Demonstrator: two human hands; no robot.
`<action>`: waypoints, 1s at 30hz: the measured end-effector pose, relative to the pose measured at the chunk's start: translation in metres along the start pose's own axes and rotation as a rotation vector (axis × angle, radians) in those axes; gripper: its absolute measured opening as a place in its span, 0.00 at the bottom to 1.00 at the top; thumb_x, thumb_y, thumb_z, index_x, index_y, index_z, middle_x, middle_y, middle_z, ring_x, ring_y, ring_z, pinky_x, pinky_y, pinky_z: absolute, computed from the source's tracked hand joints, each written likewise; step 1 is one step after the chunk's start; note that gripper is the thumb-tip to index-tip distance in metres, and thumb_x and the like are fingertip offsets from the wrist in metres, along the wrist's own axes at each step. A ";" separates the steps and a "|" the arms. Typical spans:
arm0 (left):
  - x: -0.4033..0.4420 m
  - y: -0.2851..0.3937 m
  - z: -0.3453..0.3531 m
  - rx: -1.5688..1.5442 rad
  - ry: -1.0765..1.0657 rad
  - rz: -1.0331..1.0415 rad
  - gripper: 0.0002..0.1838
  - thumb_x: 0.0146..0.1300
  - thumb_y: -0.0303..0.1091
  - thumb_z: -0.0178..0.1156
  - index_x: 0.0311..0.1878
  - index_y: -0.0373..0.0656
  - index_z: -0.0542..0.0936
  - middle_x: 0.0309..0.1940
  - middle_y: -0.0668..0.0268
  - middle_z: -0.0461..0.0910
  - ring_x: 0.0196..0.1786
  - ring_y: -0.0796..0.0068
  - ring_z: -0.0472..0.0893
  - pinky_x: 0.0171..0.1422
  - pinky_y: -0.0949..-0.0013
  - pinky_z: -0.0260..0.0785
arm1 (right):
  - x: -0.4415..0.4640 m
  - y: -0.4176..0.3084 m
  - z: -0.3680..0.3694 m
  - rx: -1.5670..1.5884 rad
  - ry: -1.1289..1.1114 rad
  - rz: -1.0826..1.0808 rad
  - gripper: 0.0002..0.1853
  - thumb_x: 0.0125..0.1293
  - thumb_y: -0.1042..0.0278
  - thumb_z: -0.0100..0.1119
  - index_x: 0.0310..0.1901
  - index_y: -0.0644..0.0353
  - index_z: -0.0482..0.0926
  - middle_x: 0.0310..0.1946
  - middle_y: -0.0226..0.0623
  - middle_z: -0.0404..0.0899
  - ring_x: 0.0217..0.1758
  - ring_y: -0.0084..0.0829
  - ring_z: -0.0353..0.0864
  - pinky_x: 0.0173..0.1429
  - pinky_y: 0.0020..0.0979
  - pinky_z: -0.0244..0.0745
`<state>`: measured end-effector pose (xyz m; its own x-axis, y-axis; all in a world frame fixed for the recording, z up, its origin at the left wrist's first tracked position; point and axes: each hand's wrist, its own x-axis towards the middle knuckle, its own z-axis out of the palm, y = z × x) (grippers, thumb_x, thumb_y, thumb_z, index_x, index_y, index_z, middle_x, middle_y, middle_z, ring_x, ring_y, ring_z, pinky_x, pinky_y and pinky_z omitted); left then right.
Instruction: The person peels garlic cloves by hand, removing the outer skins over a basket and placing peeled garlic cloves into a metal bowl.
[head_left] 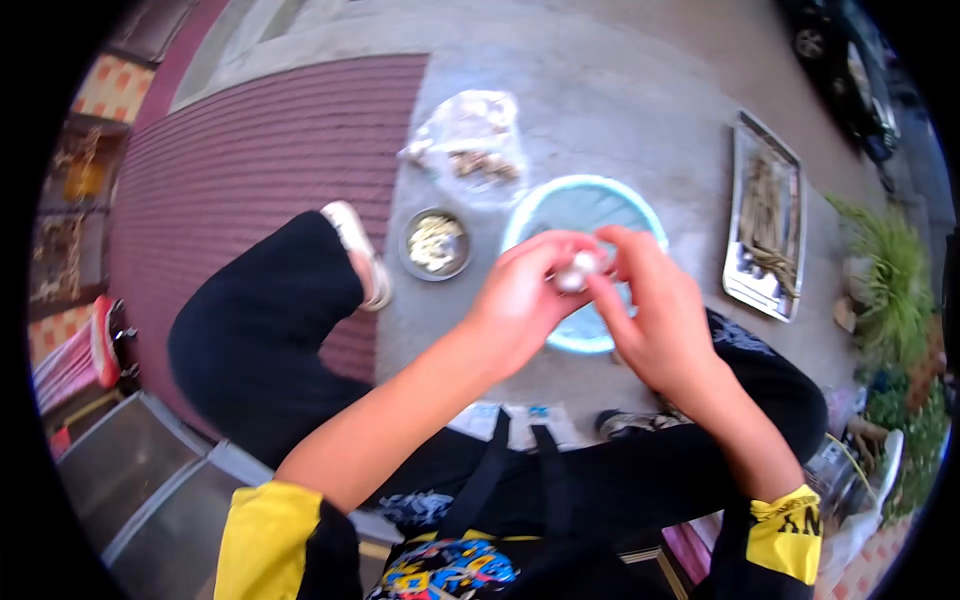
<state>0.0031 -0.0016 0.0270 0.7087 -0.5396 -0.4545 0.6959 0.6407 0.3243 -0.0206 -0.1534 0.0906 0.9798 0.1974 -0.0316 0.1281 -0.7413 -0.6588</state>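
Note:
A small whitish bulb, looking like garlic (574,274), is held between both hands over a light blue basin (645,205). My left hand (528,295) has its fingers wrapped round the bulb from the left. From the right, my right hand (650,310) touches it with thumb and fingertips. Left of the basin, a round metal bowl (463,262) holds pale peeled pieces. Above the bowl lies a clear plastic bag (485,110) with brownish-white bulbs in it. The basin's contents are partly hidden by my hands.
A metal tray (740,285) with long brownish strips lies at the right, near a green plant (885,285). My legs spread on both sides of the basin. A purple ribbed mat (270,160) covers the left ground. A dark car (850,75) stands at the upper right.

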 end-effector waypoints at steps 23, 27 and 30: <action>0.016 -0.032 -0.008 0.191 0.125 -0.209 0.21 0.76 0.42 0.40 0.58 0.34 0.70 0.48 0.59 0.77 0.49 0.70 0.79 0.54 0.66 0.74 | -0.011 0.053 0.031 0.138 -0.139 0.171 0.09 0.65 0.62 0.58 0.38 0.58 0.72 0.29 0.41 0.80 0.29 0.45 0.80 0.30 0.41 0.74; 0.020 -0.035 0.006 0.416 0.259 -0.261 0.24 0.77 0.47 0.36 0.42 0.36 0.75 0.32 0.61 0.80 0.38 0.74 0.81 0.38 0.70 0.76 | -0.014 0.053 0.032 -0.115 -0.061 0.030 0.08 0.65 0.60 0.57 0.36 0.56 0.73 0.21 0.35 0.78 0.21 0.41 0.78 0.23 0.39 0.70; 0.019 -0.033 0.006 0.675 0.258 -0.218 0.28 0.77 0.49 0.34 0.34 0.37 0.76 0.24 0.62 0.78 0.33 0.77 0.78 0.32 0.71 0.71 | -0.012 0.055 0.033 -0.010 -0.181 0.095 0.08 0.65 0.63 0.56 0.40 0.57 0.74 0.20 0.40 0.77 0.23 0.46 0.77 0.26 0.40 0.70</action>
<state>-0.0061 -0.0363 0.0122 0.5552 -0.4176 -0.7193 0.7958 0.0153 0.6053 -0.0306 -0.1754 0.0300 0.9442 0.2376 -0.2283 0.0387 -0.7680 -0.6393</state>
